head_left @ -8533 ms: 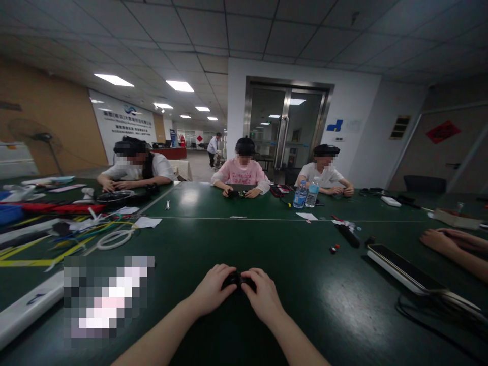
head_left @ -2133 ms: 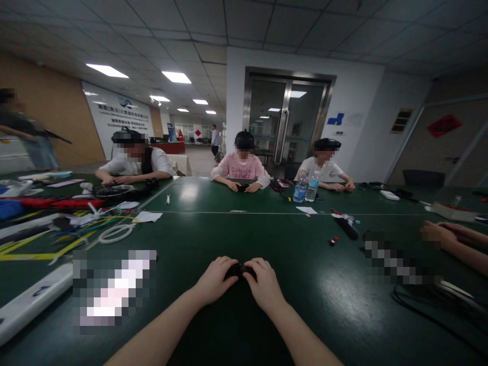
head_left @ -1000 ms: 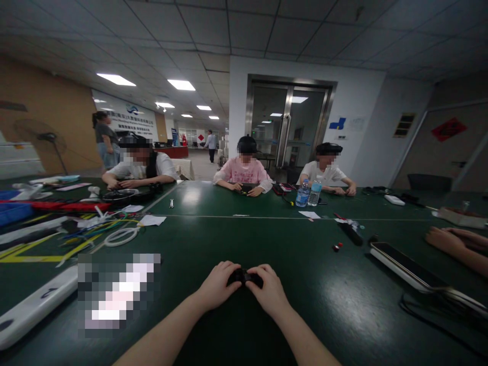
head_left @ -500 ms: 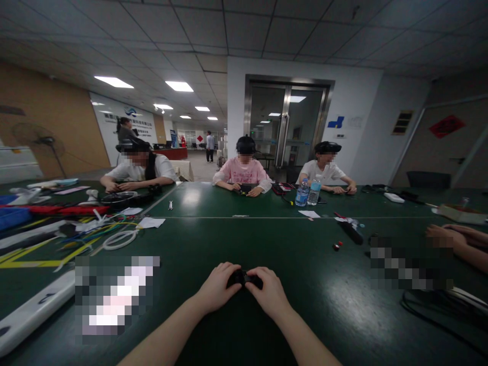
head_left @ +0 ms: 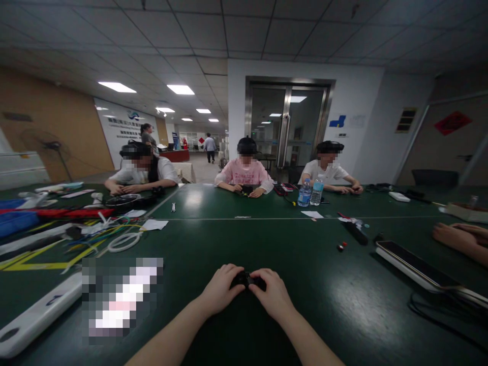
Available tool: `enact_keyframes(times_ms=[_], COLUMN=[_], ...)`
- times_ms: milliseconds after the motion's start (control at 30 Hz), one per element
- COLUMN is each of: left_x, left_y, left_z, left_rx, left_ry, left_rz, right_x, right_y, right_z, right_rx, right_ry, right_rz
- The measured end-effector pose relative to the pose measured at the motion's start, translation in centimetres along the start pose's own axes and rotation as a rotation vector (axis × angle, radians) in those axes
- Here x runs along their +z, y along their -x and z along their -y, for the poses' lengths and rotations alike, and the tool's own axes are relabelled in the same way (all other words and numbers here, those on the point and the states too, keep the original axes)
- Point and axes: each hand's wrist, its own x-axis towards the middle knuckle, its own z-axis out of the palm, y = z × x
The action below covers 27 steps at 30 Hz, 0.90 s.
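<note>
The left hand (head_left: 221, 290) and the right hand (head_left: 273, 292) meet low over the green table (head_left: 198, 239), both on one small black object (head_left: 248, 279). It lies between them, in front of the person, mostly covered by the fingers; any lettering on it is hidden, and whether it touches the table cannot be told. The fingers of each hand curl inward, thumb close to fingertips, around an end of the object; how firmly they press cannot be told.

To the left, a long white bar (head_left: 41, 312) bears a dark mark like a "2". Beside it, a bright rectangle (head_left: 125, 297) is pixelated, so nothing on it can be read. Across the table stand two water bottles (head_left: 310, 192) with blue on their labels, the brand too small to read. The pink shirt (head_left: 246, 174) of the co-worker opposite carries darker pink lettering, too blurred to make out.

On the far wall, a white sign (head_left: 122, 127) shows a blue wave logo (head_left: 133, 115) above rows of Chinese characters, partly blocked by a standing person (head_left: 148, 136). A red diamond (head_left: 453, 123) hangs on the door at right, its dark figure unreadable.
</note>
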Motion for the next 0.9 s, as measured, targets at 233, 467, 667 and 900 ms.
enact_keyframes(times_ms=[233,467,667,900], left_x=[-0.07,0.19,0.09,0.32], left_y=[-0.04,-0.06,-0.07,-0.22], left_z=[-0.14,0.13,-0.14,0.12], left_rx=[-0.004,-0.013,-0.032,0.004], left_ry=[-0.026,-0.015,-0.013,-0.022], left_rz=[0.008,-0.007,-0.002,-0.003], right_x=[0.13,0.32,0.57,0.66], right_y=[-0.13,-0.08,-0.24,-0.38], right_z=[-0.33,-0.35,-0.71,-0.77], right_rx=[-0.015,0.006,-0.013,-0.036], right_ry=[-0.013,-0.02,-0.023,0.006], right_rz=[-0.009,-0.029,-0.045,-0.051])
